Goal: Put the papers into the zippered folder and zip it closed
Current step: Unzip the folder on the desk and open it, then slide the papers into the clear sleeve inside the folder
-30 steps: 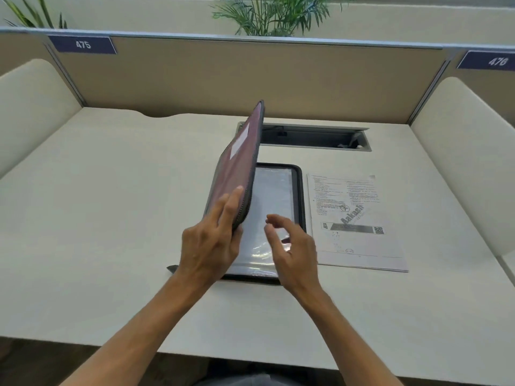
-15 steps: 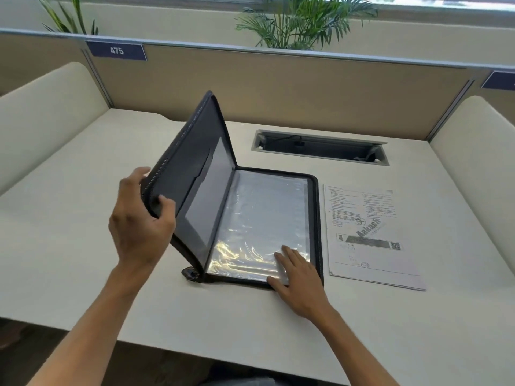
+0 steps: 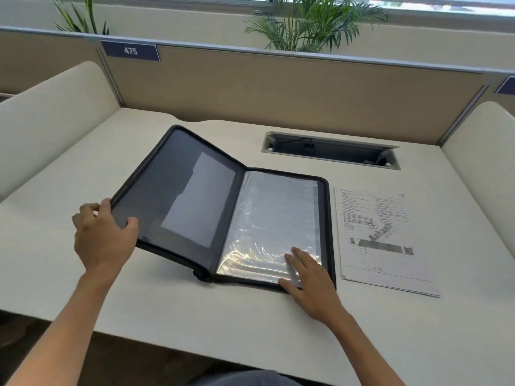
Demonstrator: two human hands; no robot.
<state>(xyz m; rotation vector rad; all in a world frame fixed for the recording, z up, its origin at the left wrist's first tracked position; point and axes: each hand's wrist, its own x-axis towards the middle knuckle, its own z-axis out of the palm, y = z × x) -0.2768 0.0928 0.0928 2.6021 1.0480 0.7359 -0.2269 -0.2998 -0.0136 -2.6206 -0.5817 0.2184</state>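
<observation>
Here the left hand [image 3: 104, 240] pinches the dark folder [image 3: 178, 196] cover, right hand [image 3: 309, 277] spread flat on glossy sleeves [image 3: 270, 218]

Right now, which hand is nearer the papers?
Right. The right hand rests on the open folder's plastic sleeve, just left of the papers. The left hand grips the cover's far left edge.
</observation>
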